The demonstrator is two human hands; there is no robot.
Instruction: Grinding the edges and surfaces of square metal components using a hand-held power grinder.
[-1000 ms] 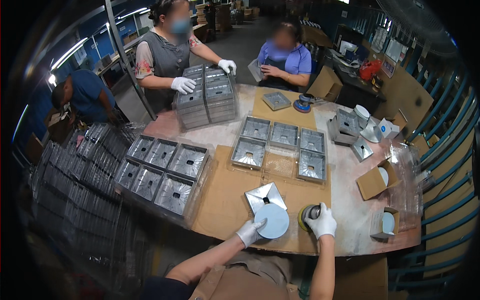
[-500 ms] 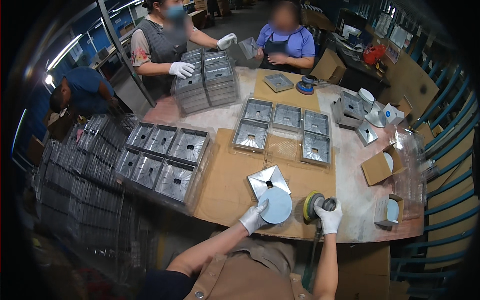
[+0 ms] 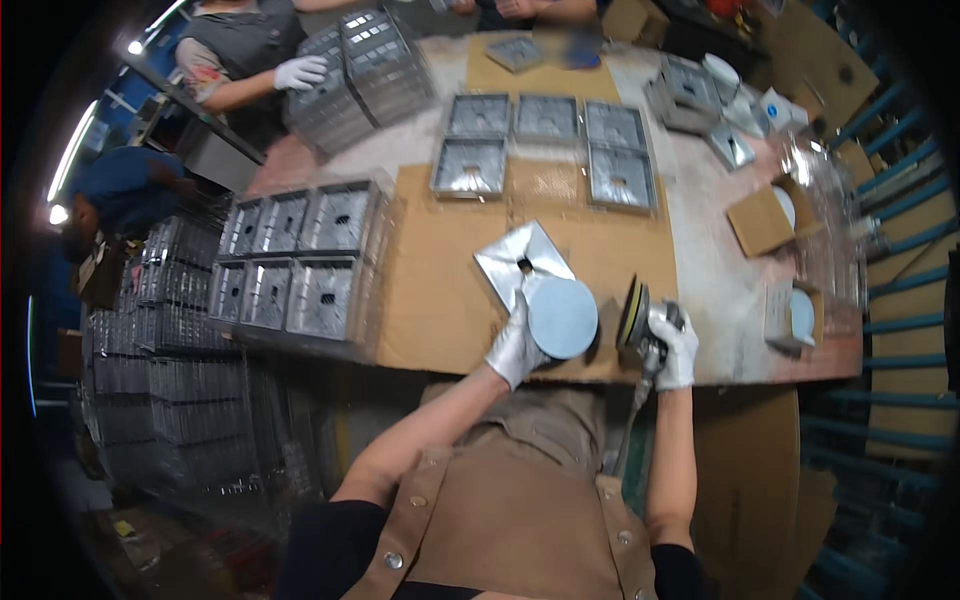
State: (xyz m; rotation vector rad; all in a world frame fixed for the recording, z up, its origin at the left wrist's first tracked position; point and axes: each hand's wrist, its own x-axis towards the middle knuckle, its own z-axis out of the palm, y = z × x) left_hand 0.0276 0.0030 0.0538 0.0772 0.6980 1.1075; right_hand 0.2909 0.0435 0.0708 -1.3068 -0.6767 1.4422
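Beside the left hand (image 3: 515, 347) grip, pale round disc (image 3: 562, 317).

Taking the brown cardboard sheet (image 3: 450, 290) on the table as landmark: to its right, past the bare tabletop, lies an open brown cardboard box (image 3: 762, 220), squarish, with a pale round disc showing at its far edge. Nearer the table's front edge, also right of the sheet, stands a smaller brown box (image 3: 790, 315) holding a light blue disc. Beyond the sheet's far right corner sit small white packets (image 3: 775, 108), blurred. No labels, signs or screens can be made out.
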